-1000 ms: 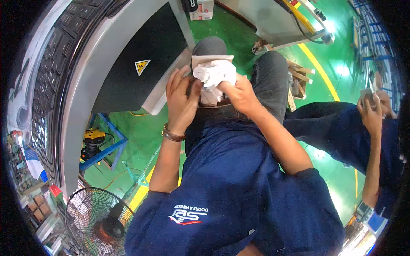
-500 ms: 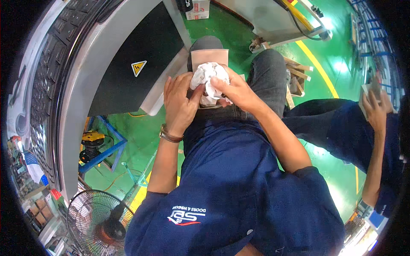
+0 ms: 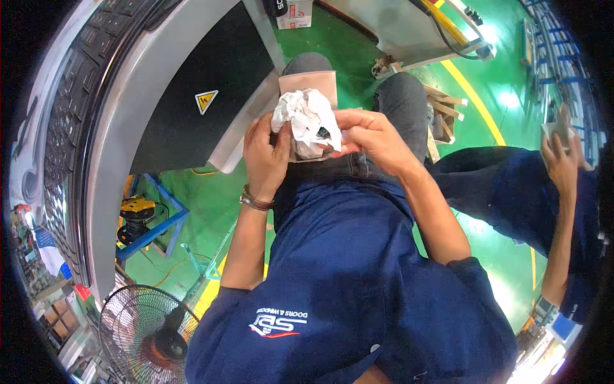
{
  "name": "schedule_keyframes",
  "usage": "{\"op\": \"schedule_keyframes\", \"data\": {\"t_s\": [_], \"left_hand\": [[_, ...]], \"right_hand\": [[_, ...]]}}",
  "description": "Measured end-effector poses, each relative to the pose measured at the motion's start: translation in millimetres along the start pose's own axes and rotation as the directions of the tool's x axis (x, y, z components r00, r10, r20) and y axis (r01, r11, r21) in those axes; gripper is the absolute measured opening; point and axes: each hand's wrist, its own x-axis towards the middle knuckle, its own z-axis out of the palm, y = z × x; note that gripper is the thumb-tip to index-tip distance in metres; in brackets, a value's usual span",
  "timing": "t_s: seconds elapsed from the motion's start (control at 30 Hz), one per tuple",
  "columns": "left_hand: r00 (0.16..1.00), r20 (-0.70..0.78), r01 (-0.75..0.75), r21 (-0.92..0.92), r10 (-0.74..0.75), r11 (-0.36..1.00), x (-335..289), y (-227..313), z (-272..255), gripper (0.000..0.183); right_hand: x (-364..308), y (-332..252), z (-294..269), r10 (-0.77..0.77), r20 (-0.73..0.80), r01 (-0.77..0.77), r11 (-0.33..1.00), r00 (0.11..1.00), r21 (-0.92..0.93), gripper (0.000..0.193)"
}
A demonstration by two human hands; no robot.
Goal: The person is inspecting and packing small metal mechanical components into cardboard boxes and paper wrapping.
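Note:
Over my lap is a crumpled white paper bundle (image 3: 304, 115) with a small dark thing showing at its lower right side. My left hand (image 3: 267, 148) grips the bundle's left side, thumb toward me and fingers partly hidden behind it. At its right edge my right hand (image 3: 371, 137) pinches the paper between thumb and fingers. Under and behind the bundle stands a small open cardboard box (image 3: 310, 81) with its flap raised, resting between my thighs. The paper hides most of the box's inside.
A grey and black machine cabinet (image 3: 211, 70) with a keyboard (image 3: 77, 96) is close on my left. A fan (image 3: 150, 333) stands lower left, a cable reel (image 3: 135, 217) on a blue frame above it. On the right a co-worker's hand (image 3: 563, 166) holds a flat object. Wood pieces (image 3: 444, 115) lie beyond my right knee.
My right hand has drawn back to the right, from the paper's top to its edge. The paper looks more spread, showing the dark thing. The bundle and box have shifted slightly left.

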Motion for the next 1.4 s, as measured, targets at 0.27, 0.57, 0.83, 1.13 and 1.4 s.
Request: {"op": "schedule_keyframes", "data": {"t_s": [0.27,0.57,0.83,1.13,1.4], "left_hand": [[0.993,0.058,-0.108,0.002,0.107,0.994,1,7,-3,0.035],[0.995,0.084,-0.041,-0.105,0.05,0.994,-1,19,-7,0.043],[0.993,0.117,0.052,-0.253,-0.023,0.966,-3,4,-8,0.037],[0.973,0.217,-0.074,-0.046,0.083,0.996,-3,6,-9,0.053],[1.0,0.007,0.01,-0.301,-0.008,0.953,-12,-13,2,0.066]], "right_hand": [[21,13,10,-0.104,-0.076,0.082,0.963,0.992,-0.256,0.07],[23,9,2,-0.355,-0.056,0.192,0.625,0.933,-0.757,0.038],[6,4,-5,-0.309,0.018,0.182,0.51,0.951,-0.84,0.032],[16,7,3,-0.284,0.12,0.165,0.14,0.951,-0.976,0.024],[16,-15,-9,-0.35,0.259,0.368,0.292,0.9,-0.883,0.034]]}}
